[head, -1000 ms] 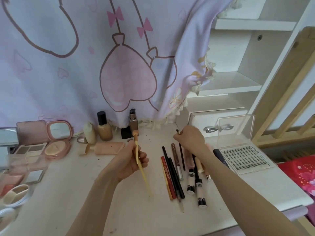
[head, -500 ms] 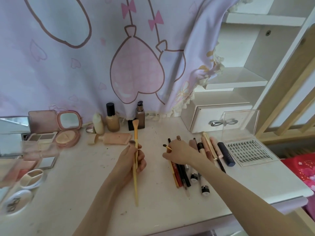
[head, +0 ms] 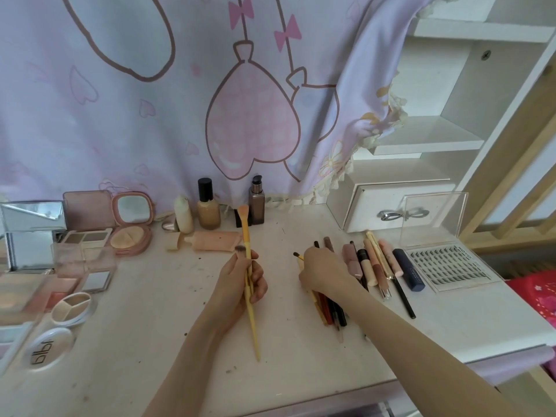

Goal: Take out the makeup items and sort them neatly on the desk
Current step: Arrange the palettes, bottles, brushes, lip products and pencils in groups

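**Brushes in both hands, mid-desk**

While my left hand point(head: 240, 281) grips the slim yellow brushes point(head: 249, 275) upright over the desk's point(head: 144, 326) middle, my right hand point(head: 322, 272) pinches a small brush point(head: 298, 256) above the pencils point(head: 331, 308); smooth tubes point(head: 370, 263) lie toward the right edge.

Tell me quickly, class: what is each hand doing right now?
Left hand: closed round two yellow brushes, held upright.
Right hand: closed on a small brush, over the pencils.
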`<action>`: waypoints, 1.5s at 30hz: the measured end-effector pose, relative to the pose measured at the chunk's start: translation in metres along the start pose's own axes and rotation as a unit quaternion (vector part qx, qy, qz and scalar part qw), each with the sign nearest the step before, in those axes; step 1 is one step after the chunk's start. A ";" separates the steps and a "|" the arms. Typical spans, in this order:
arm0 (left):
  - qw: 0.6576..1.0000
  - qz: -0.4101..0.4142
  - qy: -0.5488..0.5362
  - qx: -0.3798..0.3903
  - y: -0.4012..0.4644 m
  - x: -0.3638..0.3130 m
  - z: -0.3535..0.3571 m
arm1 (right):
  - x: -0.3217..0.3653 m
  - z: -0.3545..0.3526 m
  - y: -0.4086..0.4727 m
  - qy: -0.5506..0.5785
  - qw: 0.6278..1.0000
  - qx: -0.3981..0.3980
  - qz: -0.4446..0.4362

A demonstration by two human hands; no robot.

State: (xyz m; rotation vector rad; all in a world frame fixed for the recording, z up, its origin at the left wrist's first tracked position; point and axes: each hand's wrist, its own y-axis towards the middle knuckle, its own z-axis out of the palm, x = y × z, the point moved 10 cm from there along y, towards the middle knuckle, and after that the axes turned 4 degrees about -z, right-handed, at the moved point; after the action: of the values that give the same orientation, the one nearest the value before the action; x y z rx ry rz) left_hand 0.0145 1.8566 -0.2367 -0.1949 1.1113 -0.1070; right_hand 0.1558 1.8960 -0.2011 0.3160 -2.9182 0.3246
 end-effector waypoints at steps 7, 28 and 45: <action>0.999 -0.034 -0.043 -0.001 -0.002 0.002 -0.002 | -0.006 -0.026 -0.001 0.425 0.905 -0.017 0.013; 0.976 0.077 0.201 -0.012 -0.013 -0.093 0.000 | 0.020 -0.018 -0.019 0.613 0.774 0.112 -0.111; 0.910 0.323 0.229 -0.126 -0.058 -0.130 -0.022 | 0.081 -0.026 -0.011 0.645 0.734 -0.145 -0.155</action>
State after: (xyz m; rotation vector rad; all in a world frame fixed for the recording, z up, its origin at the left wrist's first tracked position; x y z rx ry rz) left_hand -0.0620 1.8211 -0.1193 -0.0204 1.6073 0.6161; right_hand 0.0849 1.8763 -0.1569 0.3215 -1.4523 -0.0177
